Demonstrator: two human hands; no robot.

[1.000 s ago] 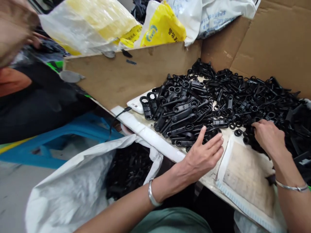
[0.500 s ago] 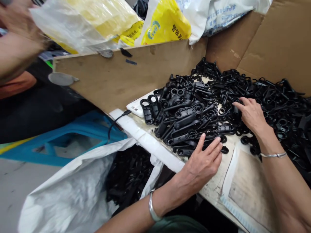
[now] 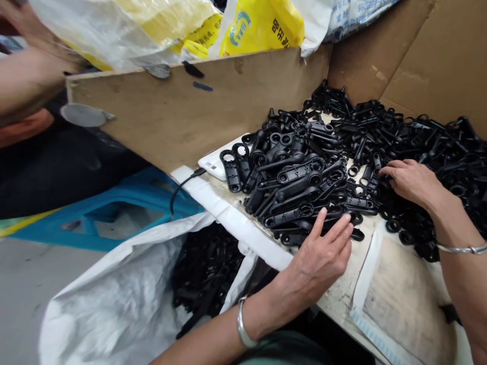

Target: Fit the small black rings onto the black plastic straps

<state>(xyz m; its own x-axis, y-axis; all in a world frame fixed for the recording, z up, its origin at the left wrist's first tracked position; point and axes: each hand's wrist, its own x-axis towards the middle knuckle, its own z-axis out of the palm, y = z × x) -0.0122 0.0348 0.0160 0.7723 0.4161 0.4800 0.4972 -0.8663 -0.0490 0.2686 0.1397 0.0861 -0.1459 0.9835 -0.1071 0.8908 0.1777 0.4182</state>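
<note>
A heap of black plastic lever-like parts (image 3: 300,172), each with a ring-shaped end, lies on the table in front of me. My left hand (image 3: 325,251) rests on the near edge of this heap, its fingers stretched out and apart, with nothing gripped. Farther right, my right hand (image 3: 414,185) reaches into a looser pile of black plastic parts (image 3: 422,132). Its fingers are curled downward, and their tips are hidden among the pieces, so what they hold does not show.
A white device (image 3: 216,165) with a black cable (image 3: 182,185) sits left of the heap. Below the edge hangs a white sack (image 3: 106,304) with black parts inside. Cardboard walls (image 3: 171,111) bound the table. A worn pad (image 3: 403,294) lies in front. Another person's arm (image 3: 34,76) shows at left.
My right hand has shifted right and slightly down, its fingers now more curled. My left hand stays on the heap's near edge. The view has moved slightly.
</note>
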